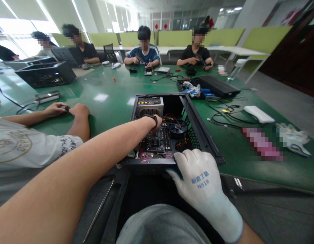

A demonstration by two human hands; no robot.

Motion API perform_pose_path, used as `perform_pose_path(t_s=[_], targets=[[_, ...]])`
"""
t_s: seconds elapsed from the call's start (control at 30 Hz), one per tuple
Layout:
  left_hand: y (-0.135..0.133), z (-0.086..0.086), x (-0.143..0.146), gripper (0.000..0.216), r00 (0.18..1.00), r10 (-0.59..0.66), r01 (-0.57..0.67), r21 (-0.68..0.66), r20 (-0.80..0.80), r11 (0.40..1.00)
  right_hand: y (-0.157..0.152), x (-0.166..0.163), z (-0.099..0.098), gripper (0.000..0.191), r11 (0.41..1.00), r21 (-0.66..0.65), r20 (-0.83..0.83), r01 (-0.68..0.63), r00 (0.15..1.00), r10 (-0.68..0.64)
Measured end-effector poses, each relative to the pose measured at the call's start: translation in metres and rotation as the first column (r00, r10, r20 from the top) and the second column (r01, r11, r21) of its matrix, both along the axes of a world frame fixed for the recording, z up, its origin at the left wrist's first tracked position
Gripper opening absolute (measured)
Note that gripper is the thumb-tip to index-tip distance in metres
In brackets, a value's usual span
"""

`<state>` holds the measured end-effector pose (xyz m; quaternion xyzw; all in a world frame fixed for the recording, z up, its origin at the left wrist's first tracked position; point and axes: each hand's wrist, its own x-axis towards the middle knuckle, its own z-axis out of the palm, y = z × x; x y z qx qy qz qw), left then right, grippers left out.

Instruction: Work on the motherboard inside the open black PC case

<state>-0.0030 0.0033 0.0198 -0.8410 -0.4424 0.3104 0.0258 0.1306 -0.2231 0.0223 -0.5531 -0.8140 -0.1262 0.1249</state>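
Observation:
An open desktop computer case (204, 134) lies on its side at the table's near edge. My left hand (159, 122), bare and with a black band at the wrist, reaches down inside it, over the motherboard (153, 145). Its fingers are hidden behind the wrist. My right hand (197, 169) wears a white glove printed "N518" and grips the near rim of the case, thumb outside and fingers curled over the edge. Beside my left hand are the boxy power supply (149, 107) and a round black fan (177, 127). Coloured cables run between them.
A co-worker's hands (67, 109) rest on the green table (108, 89) at left. To the right lie black cables (223, 117), a white glove (296, 137), a pink packet (260, 144) and a black tray (217, 86). Another case (46, 74) stands far left; several people sit opposite.

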Motion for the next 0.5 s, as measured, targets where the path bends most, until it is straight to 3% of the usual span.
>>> perform_pose_path(t_s=[0.5], targets=[[0.0069,-0.0027,-0.0026,0.061,0.999,0.037,-0.037,0.001,0.035,0.999,-0.0002,-0.0002,0.0015,0.028,1.0,-0.002,-0.011,0.004,1.0,-0.004]])
